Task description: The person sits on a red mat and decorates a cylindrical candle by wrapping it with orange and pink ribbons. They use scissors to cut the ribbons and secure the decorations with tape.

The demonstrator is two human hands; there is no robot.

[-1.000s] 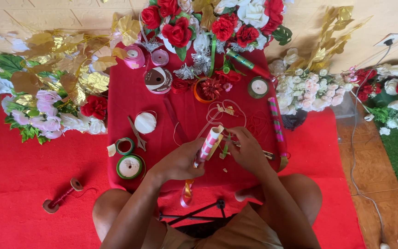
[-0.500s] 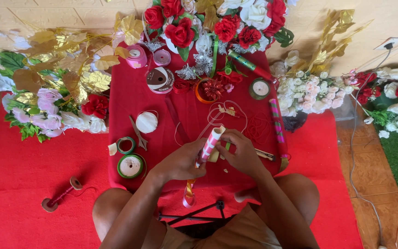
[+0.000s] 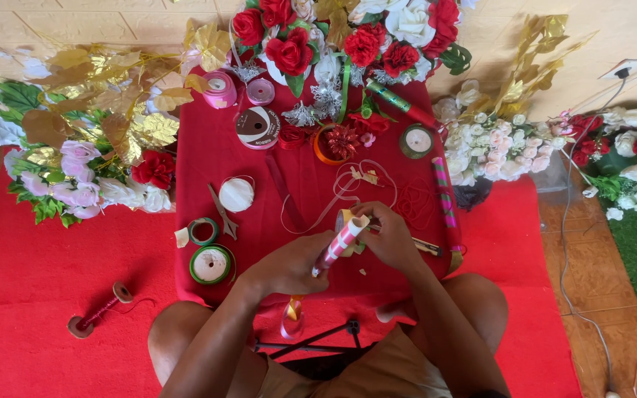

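We see both hands meeting over the near middle of the red-covered tabletop (image 3: 208, 155). Left hand (image 3: 289, 264) is closed around the lower part of a pink-and-white striped stick (image 3: 340, 243), which tilts up to the right. Right hand (image 3: 388, 237) is curled shut at the stick's upper end, fingers pinching there; what exactly they pinch we can't tell. A gold ribbon strip (image 3: 291, 309) hangs below the left hand over the tabletop's edge. To the left: a green tape roll (image 3: 211, 264), a smaller green ring (image 3: 203, 231), scissors (image 3: 223, 212) and a white spool (image 3: 237, 194). A second striped stick (image 3: 445, 203) lies along the right edge. Red roses (image 3: 289, 51) and gold leaves (image 3: 112, 96) crowd the far side. A wire spool (image 3: 97, 317) lies on the red floor cloth (image 3: 31, 295).
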